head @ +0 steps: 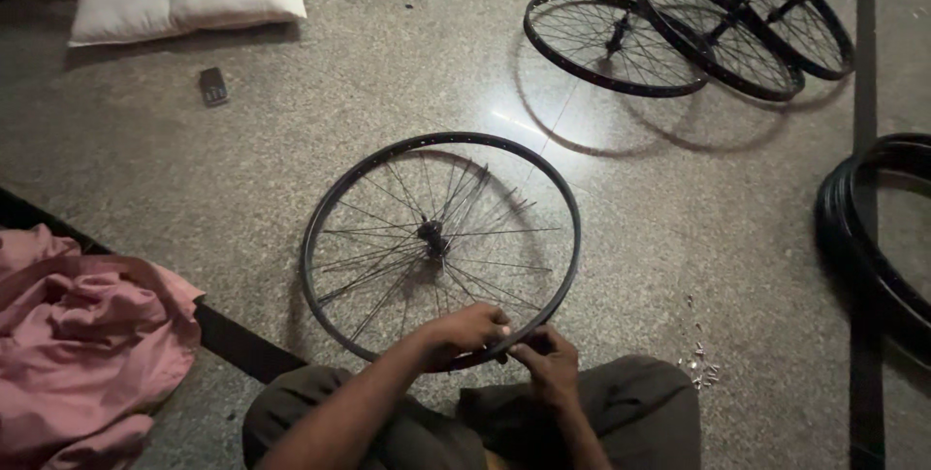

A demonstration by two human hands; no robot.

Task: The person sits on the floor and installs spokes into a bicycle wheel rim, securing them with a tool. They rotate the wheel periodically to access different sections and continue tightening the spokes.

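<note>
A black bicycle wheel rim (335, 194) with thin metal spokes and a dark hub (432, 233) lies flat on the speckled stone floor in front of me. Several spokes on its far right side stick out loose. My left hand (467, 326) grips the near edge of the rim. My right hand (548, 356) pinches at the same near edge, fingers closed on a small part I cannot make out. My knees in dark trousers sit just below the rim.
Three spoked wheels (614, 41) overlap at the back right. A stack of black rims (858, 237) lies at the right edge. Small metal nipples (700, 361) are scattered to my right. Pink cloth (82, 334) at left, a white pillow (184, 0) and a phone (213, 85) behind.
</note>
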